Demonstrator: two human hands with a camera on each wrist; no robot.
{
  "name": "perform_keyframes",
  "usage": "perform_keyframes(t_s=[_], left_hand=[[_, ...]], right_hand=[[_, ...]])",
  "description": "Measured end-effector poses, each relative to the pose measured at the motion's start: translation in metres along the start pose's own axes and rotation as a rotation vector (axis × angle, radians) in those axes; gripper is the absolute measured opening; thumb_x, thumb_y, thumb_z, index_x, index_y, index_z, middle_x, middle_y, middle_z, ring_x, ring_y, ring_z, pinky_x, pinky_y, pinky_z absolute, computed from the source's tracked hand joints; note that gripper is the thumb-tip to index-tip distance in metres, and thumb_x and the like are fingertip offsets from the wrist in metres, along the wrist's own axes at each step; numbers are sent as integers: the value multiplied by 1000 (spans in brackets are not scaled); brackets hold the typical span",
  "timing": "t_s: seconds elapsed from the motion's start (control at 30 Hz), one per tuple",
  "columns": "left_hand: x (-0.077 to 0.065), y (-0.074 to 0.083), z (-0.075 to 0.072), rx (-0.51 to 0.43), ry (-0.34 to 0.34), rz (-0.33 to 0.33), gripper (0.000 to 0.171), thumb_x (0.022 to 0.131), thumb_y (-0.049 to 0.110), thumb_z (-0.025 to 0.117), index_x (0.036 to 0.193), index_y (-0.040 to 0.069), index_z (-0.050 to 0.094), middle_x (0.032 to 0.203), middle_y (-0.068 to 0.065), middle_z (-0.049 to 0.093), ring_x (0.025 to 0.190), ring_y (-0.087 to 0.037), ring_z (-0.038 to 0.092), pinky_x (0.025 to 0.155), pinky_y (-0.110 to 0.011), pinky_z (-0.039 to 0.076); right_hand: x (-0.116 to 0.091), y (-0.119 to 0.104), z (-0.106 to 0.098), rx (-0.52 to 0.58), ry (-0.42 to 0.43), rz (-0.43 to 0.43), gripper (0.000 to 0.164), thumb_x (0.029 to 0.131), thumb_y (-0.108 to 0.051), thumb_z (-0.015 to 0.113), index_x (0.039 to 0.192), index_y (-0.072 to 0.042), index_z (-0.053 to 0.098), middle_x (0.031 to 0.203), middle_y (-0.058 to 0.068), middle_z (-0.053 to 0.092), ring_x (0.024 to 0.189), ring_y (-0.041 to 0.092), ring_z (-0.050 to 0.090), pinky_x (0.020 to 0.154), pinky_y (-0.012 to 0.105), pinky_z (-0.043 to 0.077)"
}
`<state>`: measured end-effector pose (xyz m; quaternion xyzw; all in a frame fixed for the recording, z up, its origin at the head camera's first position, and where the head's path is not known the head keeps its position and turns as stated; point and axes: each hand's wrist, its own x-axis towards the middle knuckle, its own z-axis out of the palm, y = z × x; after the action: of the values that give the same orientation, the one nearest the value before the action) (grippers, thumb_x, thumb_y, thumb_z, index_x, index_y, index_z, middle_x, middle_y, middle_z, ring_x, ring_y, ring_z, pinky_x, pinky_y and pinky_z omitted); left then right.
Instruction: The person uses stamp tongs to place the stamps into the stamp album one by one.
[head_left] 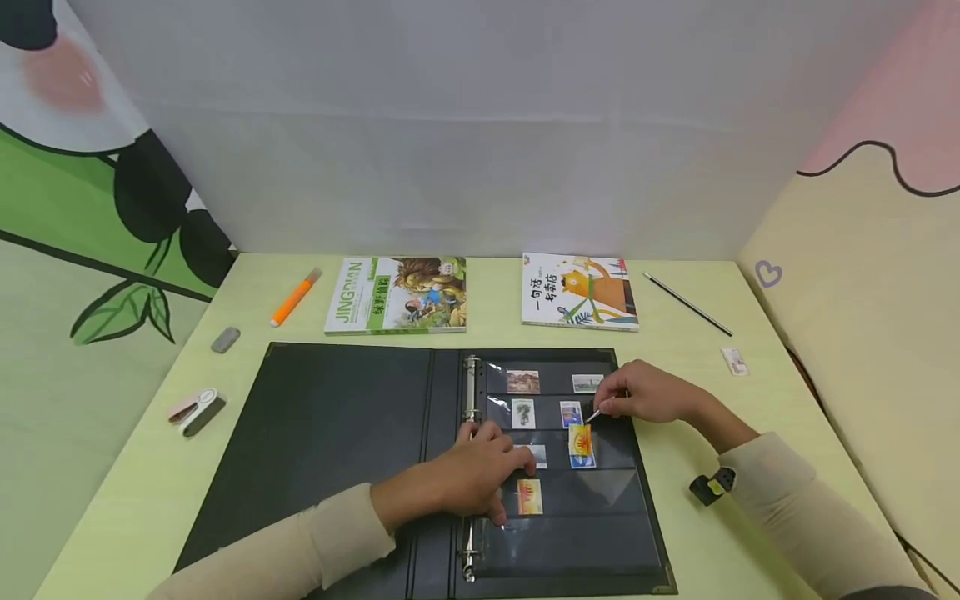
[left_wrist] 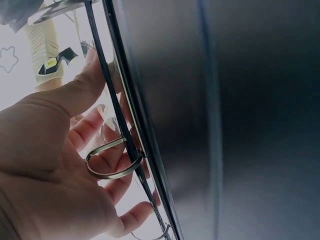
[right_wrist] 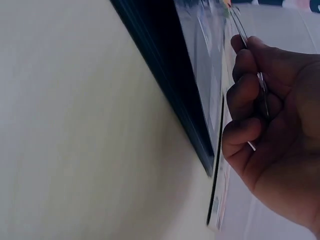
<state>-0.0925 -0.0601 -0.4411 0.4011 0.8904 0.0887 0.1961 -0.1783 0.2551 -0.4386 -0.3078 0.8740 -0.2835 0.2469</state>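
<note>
An album binder (head_left: 337, 433) lies spread on the table, with a clear-pocketed black page (head_left: 570, 546) on its right side. My right hand (head_left: 637, 392) pinches metal tweezers (right_wrist: 241, 25), whose tips meet a yellow-orange stamp (head_left: 580, 438). That stamp overlaps a blue stamp (head_left: 582, 461) in the third row. My left hand (head_left: 476, 471) rests on the page beside the metal rings (left_wrist: 115, 159), fingers loosely bent, partly covering a pale stamp (head_left: 537, 456). Below its fingers sits a red-and-yellow stamp (head_left: 529, 497). Higher rows hold several stamps, among them a brown one (head_left: 522, 382).
Two books, one green-and-white (head_left: 396, 296) and one with an orange animal (head_left: 579, 292), lie behind the binder. Left are an orange marker (head_left: 295, 298), a grey eraser (head_left: 225, 339) and a small stapler (head_left: 198, 412). A thin dark rod (head_left: 687, 303) and a loose stamp (head_left: 735, 362) lie right.
</note>
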Motion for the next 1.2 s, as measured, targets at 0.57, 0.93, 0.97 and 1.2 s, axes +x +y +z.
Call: perform_keyframes(t_s=[0.57, 0.93, 0.97, 1.2], left_hand=[[1, 0, 2, 18, 10, -5, 64, 67, 45, 83, 122, 38, 51, 111, 11, 59, 111, -15, 41, 102, -55, 28], [0, 0, 2, 9, 15, 2, 64, 67, 44, 84, 122, 37, 52, 111, 10, 59, 111, -15, 40, 100, -54, 28], [0, 0, 2, 7, 14, 2, 64, 67, 44, 84, 122, 37, 52, 111, 10, 59, 111, -15, 40, 101, -54, 28], [-1, 1, 0, 26, 19, 10, 65, 67, 46, 83, 123, 36, 52, 112, 10, 59, 112, -15, 41, 101, -53, 29]], right_hand=[[1, -28, 32, -81, -182, -95, 11, 92, -20, 63, 85, -25, 70, 74, -16, 59, 68, -2, 50, 63, 18, 43], [-2, -33, 30, -97, -216, -83, 12, 92, -19, 63, 83, -23, 70, 72, -17, 57, 65, -3, 48, 61, 16, 41], [-2, -33, 31, -93, -218, -78, 12, 92, -19, 63, 83, -23, 70, 72, -17, 57, 65, -3, 48, 61, 16, 40], [-2, -30, 28, -89, -236, -57, 11, 92, -20, 63, 86, -25, 71, 75, -17, 60, 66, -2, 50, 63, 17, 43]])
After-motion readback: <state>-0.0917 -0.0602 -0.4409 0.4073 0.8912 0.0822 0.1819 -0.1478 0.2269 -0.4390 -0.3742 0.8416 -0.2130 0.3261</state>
